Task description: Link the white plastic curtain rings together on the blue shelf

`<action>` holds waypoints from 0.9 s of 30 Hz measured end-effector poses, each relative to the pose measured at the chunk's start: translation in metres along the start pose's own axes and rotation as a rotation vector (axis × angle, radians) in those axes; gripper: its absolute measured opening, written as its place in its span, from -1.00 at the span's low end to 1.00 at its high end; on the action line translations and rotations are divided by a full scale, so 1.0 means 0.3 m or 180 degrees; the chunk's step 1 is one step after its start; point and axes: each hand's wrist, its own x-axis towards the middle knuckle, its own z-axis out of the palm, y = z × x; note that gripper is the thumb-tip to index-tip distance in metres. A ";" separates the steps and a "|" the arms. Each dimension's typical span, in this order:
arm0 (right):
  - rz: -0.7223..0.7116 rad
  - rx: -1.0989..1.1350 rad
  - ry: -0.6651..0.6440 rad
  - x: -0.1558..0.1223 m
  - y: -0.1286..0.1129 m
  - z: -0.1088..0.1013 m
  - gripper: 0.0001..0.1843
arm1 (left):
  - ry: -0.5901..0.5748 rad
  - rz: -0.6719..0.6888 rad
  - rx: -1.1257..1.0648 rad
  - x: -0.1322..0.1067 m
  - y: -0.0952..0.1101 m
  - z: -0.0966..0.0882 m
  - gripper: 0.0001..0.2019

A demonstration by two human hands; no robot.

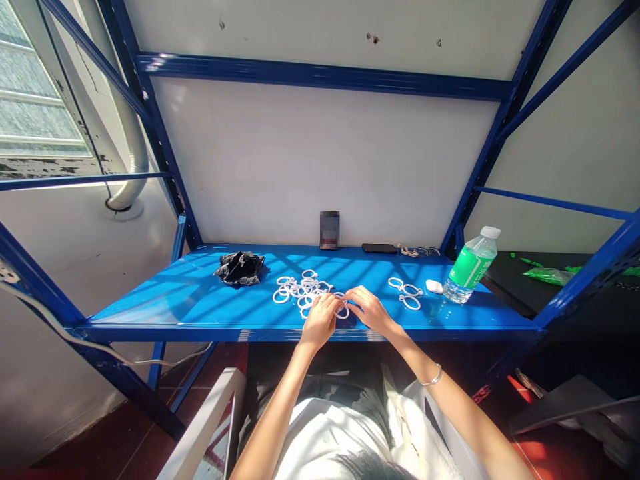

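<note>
A pile of several white plastic rings [300, 290] lies in the middle of the blue shelf [165, 303]. My left hand [320, 320] and my right hand [369, 309] meet at the near edge of the pile. Both pinch one white ring [343, 308] between their fingertips. A few more white rings [407, 295] lie apart to the right of my right hand. A bracelet circles my right wrist.
A crumpled black bag [240, 267] lies at the left. A small dark card [329, 230] leans on the back wall, beside a black phone [379, 248] and a cable. A white earbud case [434, 287] and a green-labelled water bottle [471, 265] stand at the right.
</note>
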 end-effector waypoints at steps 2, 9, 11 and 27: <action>-0.0026 0.0013 0.0061 -0.001 0.003 0.004 -0.77 | -0.0021 -0.0062 0.0007 0.001 0.008 -0.005 -0.80; 0.0101 -0.0097 0.0219 -0.009 0.015 0.018 -0.82 | 0.0163 -0.0249 0.0060 0.001 0.021 0.000 -0.64; 0.0104 -0.0110 0.0279 -0.010 0.016 0.019 -0.82 | 0.0264 -0.0273 0.0170 -0.002 0.011 0.015 -0.55; 0.0056 0.0155 0.0235 -0.003 0.011 0.012 -0.79 | 0.0329 -0.0333 0.0092 -0.006 0.007 0.017 -0.65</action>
